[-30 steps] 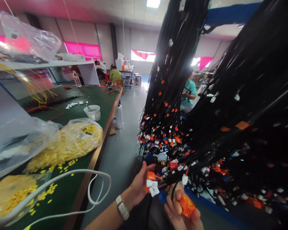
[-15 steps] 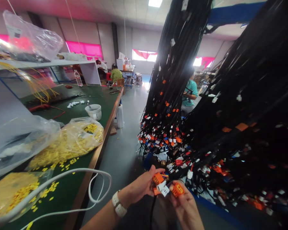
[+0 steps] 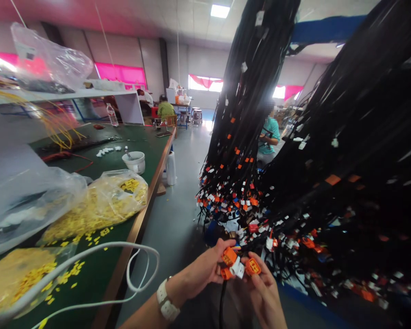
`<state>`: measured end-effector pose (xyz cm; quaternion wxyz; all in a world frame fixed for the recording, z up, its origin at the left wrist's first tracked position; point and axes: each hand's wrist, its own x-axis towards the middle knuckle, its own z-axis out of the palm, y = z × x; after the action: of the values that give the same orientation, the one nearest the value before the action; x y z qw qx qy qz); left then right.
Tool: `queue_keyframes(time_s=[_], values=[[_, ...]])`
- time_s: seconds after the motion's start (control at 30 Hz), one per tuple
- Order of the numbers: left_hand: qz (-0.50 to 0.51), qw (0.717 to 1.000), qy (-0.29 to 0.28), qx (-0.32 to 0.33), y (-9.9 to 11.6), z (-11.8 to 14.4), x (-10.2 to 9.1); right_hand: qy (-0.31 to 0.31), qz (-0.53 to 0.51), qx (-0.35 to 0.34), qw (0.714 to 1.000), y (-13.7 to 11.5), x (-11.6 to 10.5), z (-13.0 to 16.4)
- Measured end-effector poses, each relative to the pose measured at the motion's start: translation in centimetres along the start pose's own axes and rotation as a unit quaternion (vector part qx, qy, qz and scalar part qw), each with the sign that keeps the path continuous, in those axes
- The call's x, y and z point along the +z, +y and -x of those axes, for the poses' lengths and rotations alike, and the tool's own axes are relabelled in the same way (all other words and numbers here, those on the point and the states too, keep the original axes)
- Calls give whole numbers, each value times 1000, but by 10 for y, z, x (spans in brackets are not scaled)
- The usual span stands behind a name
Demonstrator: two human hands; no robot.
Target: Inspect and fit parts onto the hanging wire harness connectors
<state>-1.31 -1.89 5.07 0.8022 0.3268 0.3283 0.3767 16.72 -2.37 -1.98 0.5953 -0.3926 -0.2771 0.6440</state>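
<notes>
My left hand (image 3: pixel 208 265), with a white watch on its wrist, is closed around a small bunch of connectors: an orange connector (image 3: pixel 229 256), a white connector (image 3: pixel 239 268) and a smaller orange piece (image 3: pixel 225 273). Between the thumb and fingers of my right hand (image 3: pixel 263 285) is another orange connector (image 3: pixel 253 266), its slotted face turned towards me. The two hands are close together, and the white connector lies just left of the right-hand one. A black cable (image 3: pixel 222 304) hangs below them. Thin coloured wires show behind the left thumb.
Thick bundles of black cables (image 3: pixel 250 91) with many connectors hang ahead and to the right. On the left, a green workbench (image 3: pixel 123 137) bears bags of yellow parts (image 3: pixel 99 201) and a white cup (image 3: pixel 134 162). A white hose (image 3: pixel 137 244) loops across its edge. Other people sit farther back.
The orange connector in my right hand has shifted slightly left and up, nearer the white one. The left-hand bunch has moved slightly right and turned a little.
</notes>
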Motion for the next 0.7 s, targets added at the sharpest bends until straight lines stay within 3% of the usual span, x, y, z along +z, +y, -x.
queue_keyframes(time_s=[0.17, 0.3, 0.37, 0.47, 0.6, 0.7], values=[[-40, 999, 13, 9, -2, -2, -3, 60, 0, -34, 998, -5, -8, -3], [-85, 996, 22, 18, -2, -2, -3, 143, 115, -162, 970, -14, -3, -24], [-122, 992, 29, 15, -2, -2, -2, 142, 184, -201, 952, -23, 7, -36], [-170, 984, 33, 33, -2, 0, 3, 116, 262, -204, 936, -36, 23, -55], [-253, 960, 48, 113, 2, 24, 12, 122, 270, -199, 934, -32, 25, -92], [-303, 944, 53, 119, 10, 62, 15, 202, 264, -208, 920, -18, 3, -122]])
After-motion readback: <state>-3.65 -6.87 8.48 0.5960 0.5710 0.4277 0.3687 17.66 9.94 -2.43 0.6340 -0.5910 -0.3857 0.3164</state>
